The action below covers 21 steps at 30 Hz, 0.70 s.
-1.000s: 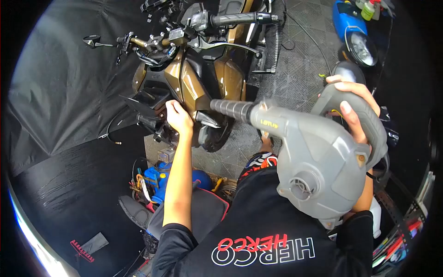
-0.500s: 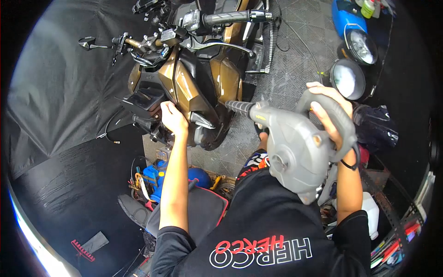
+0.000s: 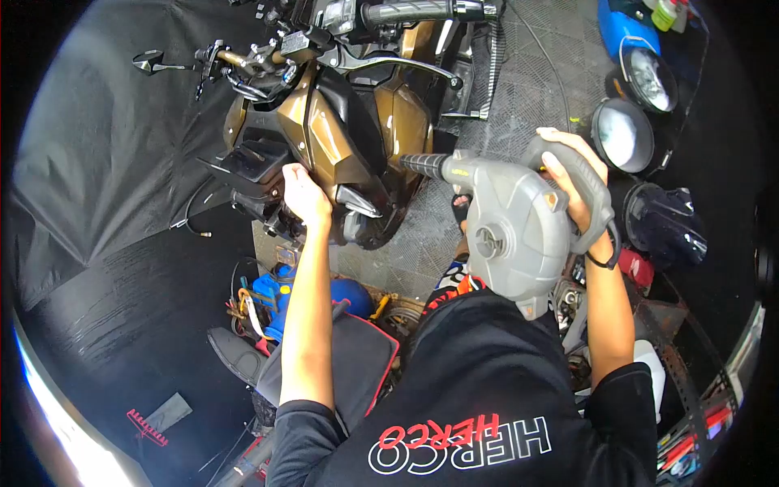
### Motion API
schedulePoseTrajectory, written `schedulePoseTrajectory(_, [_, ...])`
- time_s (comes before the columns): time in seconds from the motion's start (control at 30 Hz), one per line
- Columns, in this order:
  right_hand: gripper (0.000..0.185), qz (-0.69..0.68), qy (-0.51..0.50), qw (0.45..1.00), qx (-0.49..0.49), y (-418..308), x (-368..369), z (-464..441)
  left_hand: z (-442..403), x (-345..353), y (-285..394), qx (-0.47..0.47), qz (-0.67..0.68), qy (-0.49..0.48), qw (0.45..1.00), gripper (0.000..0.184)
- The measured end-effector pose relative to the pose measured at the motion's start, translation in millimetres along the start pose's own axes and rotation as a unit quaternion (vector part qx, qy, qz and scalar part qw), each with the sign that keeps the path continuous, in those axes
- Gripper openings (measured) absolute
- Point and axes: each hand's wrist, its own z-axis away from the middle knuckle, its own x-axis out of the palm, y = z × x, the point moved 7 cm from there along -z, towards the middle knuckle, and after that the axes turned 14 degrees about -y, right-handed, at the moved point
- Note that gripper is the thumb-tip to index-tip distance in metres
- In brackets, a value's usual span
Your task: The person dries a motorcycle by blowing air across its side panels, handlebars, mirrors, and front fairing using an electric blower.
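My right hand (image 3: 578, 174) is wrapped round the handle of a grey electric blower (image 3: 515, 223). The blower's black ribbed nozzle (image 3: 423, 165) points left, its tip close to the bronze side panel (image 3: 403, 122) of a motorcycle (image 3: 329, 122). At the motorcycle's front, my left hand (image 3: 307, 197) has its fingers curled closed, beside the bronze centre panel and the black front part. Whatever its fingers hold, if anything, is hidden. Above the panels stretch the handlebar grip (image 3: 410, 11) and the brake lever (image 3: 406, 61).
Two buckets (image 3: 621, 134) with whitish contents and a blue container (image 3: 629, 28) stand at the upper right. A dark glossy part (image 3: 665, 223) lies below them. Blue tools (image 3: 276, 300) and a grey-and-red bag (image 3: 361, 357) are near my left forearm. A cable crosses the tiled floor (image 3: 527, 81).
The blower has tilted, with its body swinging up and slightly left. Its nozzle has shifted slightly up and right. The left hand stays at the motorcycle's front, and the view has shifted a little.
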Motion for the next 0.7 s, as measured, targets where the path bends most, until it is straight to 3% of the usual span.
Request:
schedulePoseTrajectory(0.1, [0.028, 0.01, 0.034, 0.999, -0.029, 5.7, -1.0, -1.5, -0.7, 1.9, -6.5, -0.016, 0.006, -0.006, 1.0, 0.017])
schedulePoseTrajectory(0.23, [0.029, 0.046, -0.012, 0.998, -0.04, -12.7, -6.0, -2.3, -1.6, 1.5, -5.8, -0.009, 0.004, -0.016, 1.0, 0.018])
schedulePoseTrajectory(0.3, [0.031, 0.024, -0.008, 1.0, 0.007, -19.8, -13.2, 3.5, -2.7, 3.8, -11.0, -0.029, 0.005, -0.025, 0.999, 0.018])
schedulePoseTrajectory(0.37, [0.033, 0.054, -0.019, 0.997, -0.057, -25.8, -24.9, 8.3, -1.3, 0.9, -4.6, -0.014, 0.003, -0.013, 1.0, 0.019])
schedulePoseTrajectory(0.4, [0.034, 0.024, -0.026, 0.999, -0.01, -21.0, -30.7, 13.3, -1.7, 1.0, -2.1, 0.004, -0.013, -0.007, 1.0, 0.019])
schedulePoseTrajectory(0.53, [0.033, -0.208, -0.063, 0.976, -0.024, -22.8, -39.8, 30.5, -2.3, 1.5, 0.2, 0.027, -0.041, -0.009, 0.999, 0.02])
schedulePoseTrajectory(0.7, [0.038, -0.21, -0.081, 0.973, -0.041, -44.0, -37.5, 45.5, -3.9, 3.6, -8.6, 0.007, -0.024, -0.018, 1.0, 0.02])
